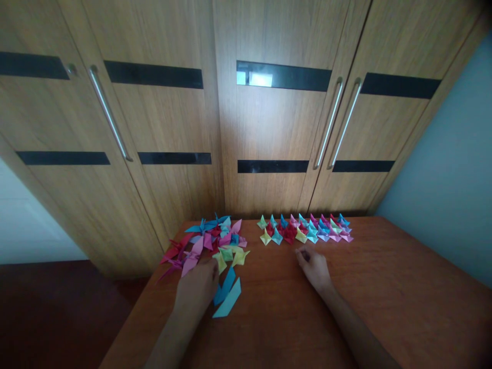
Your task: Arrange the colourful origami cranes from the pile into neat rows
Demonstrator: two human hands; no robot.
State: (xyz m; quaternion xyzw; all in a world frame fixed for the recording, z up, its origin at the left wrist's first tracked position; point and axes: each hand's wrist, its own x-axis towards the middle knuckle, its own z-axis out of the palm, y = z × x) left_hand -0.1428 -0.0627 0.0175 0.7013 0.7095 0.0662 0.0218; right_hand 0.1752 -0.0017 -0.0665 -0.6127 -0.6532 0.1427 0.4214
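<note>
Many multicoloured folded-paper figures (208, 241) seemed light and crushable, best pinched at creases, while left hand (198, 284) and right hand (314, 268) curled loosely, any grip unclear.

No text, label, brand, number or sign can be read: none on the folded papers (289, 236) left and right on the counter (269, 307), none on the far cupboard doors (269, 123) or their dark strips (292, 76).

We've got matt paper figures (289, 234), smooth matt paper strips (229, 299), smooth wood-look desk (269, 307) with faint sheen. Cupboard doors (265, 189): wood-grain, satin. Inset panels (172, 76): glossy black. Handles (111, 115): shiny metal. Wall (449, 159): matt.
</note>
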